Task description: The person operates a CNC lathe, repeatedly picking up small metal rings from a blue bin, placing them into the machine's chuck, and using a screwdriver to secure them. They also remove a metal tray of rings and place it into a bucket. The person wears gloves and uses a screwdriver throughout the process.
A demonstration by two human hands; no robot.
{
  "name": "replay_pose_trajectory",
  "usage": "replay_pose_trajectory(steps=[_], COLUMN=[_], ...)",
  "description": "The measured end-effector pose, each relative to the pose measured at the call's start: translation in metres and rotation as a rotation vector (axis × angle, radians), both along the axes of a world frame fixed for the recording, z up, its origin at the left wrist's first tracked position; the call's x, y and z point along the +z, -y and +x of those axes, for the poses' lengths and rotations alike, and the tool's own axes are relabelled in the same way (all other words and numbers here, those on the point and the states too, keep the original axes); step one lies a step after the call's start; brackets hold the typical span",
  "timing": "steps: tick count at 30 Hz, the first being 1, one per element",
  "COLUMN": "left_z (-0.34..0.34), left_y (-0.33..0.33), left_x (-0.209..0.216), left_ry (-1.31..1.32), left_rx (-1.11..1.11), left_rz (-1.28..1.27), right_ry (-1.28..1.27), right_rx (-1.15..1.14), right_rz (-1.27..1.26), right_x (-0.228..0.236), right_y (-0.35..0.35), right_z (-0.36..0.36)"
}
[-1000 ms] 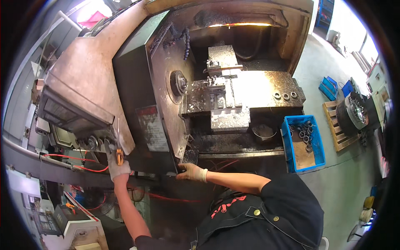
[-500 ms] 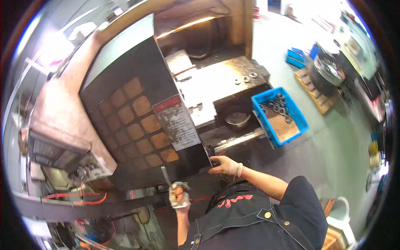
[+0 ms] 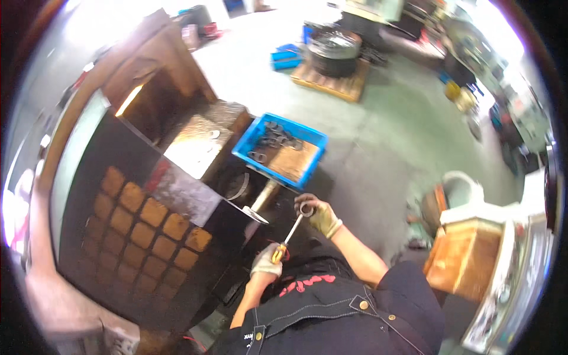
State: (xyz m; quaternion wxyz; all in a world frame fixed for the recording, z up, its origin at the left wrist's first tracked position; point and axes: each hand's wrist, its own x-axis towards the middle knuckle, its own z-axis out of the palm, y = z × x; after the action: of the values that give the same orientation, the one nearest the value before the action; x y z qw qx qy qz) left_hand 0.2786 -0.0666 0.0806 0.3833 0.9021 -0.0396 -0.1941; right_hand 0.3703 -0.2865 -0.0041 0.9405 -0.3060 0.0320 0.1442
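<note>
Screwdriver (image 3: 288, 238) gripped by left hand (image 3: 267, 262); metal ring (image 3: 306, 209) clasped in right hand (image 3: 321, 216), near blue crate (image 3: 245, 147).

I see strong daylight glare washing out the floor (image 3: 378, 118) at top, deep shadow over the machine door (image 3: 118, 236), motion blur throughout, and heavy fisheye bending at the rim

Machine workshop, lathe enclosure (image 3: 136, 225), blue parts bin (image 3: 281, 151)

Right hand (image 3: 321, 216) off the door, now gripping metal ring (image 3: 306, 209).
</note>
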Motion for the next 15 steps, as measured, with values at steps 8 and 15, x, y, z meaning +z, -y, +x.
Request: replay_pose_trajectory(steps=[8,15], left_z=[-0.003,-0.026], left_y=[0.034,0.078], left_x=[-0.033,-0.024], left_ry=[-0.214,-0.190], left_rx=[-0.480,-0.845], left_rz=[0.060,0.080], right_ry=[-0.117,-0.131], right_rx=[-0.560,-0.982], right_rz=[0.378,0.334], right_x=[-0.011,-0.020], right_y=[0.083,0.078], right_z=[-0.110,-0.237])
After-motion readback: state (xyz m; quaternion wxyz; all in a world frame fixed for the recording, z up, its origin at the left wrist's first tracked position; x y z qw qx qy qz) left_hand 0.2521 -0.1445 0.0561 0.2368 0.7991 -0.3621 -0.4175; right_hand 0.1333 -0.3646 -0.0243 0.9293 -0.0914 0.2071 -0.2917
